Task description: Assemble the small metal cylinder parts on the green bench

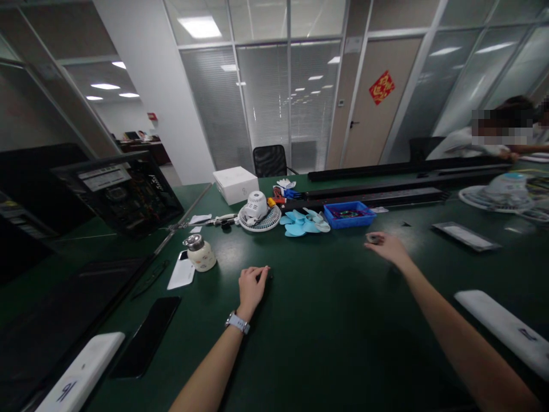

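Note:
My left hand [252,286], with a watch on the wrist, rests on the green table [317,343]. Its fingers are bent together, and a small dark thing by the fingertips is too indistinct to name. Farther right, my right hand [389,249] is held above the table, its fingers closed around a small round greyish object [374,238]. Near that hand lies a blue tray [350,222] with small coloured parts in it. Light blue fan blades [298,223] and a white fan head on its round grille [258,214] lie beyond my left hand.
At left are a cream flask [202,256], a black phone-like slab [148,337], a white bar [81,375] and an opened device panel [122,191]. A white box [235,184] and long black rails [386,194] line the back. Another person [467,140] sits at far right.

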Demonstrator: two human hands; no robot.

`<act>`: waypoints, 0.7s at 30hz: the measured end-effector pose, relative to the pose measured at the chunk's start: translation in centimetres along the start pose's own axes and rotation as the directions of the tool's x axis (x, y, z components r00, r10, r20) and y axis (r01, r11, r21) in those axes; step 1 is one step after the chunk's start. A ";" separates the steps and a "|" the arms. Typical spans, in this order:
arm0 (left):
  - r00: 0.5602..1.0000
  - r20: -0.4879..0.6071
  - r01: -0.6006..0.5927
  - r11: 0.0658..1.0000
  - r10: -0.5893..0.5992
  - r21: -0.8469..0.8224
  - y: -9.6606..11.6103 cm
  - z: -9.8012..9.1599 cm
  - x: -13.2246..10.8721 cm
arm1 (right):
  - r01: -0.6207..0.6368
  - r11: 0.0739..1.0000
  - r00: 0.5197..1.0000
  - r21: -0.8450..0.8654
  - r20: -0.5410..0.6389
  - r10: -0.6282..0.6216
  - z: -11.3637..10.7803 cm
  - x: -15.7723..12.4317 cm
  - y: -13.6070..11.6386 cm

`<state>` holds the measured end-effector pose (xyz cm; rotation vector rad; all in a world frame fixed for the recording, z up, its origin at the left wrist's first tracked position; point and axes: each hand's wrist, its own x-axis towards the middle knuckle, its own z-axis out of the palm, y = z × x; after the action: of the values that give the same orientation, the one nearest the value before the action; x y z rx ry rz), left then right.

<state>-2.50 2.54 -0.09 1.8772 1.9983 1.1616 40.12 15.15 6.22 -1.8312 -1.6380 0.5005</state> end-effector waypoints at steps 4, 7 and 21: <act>1.000 0.016 0.008 1.000 -0.008 0.002 0.0 0.0 0.1 | -0.219 0.931 0.974 -0.293 -0.005 0.228 -4.1 2.4 3.5; 1.000 0.010 0.009 1.000 -0.009 -0.003 0.0 -0.1 0.0 | -0.260 0.903 0.958 -0.343 0.026 0.285 -4.6 2.7 4.1; 0.996 -0.068 0.060 0.998 -0.062 -0.029 -0.4 0.2 0.2 | 0.469 0.806 0.867 -0.360 0.015 -0.498 6.3 -7.4 -11.5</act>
<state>-2.76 2.83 -0.41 1.7733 2.0498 1.2458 26.29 9.55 8.32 -1.5405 -2.1492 -0.1043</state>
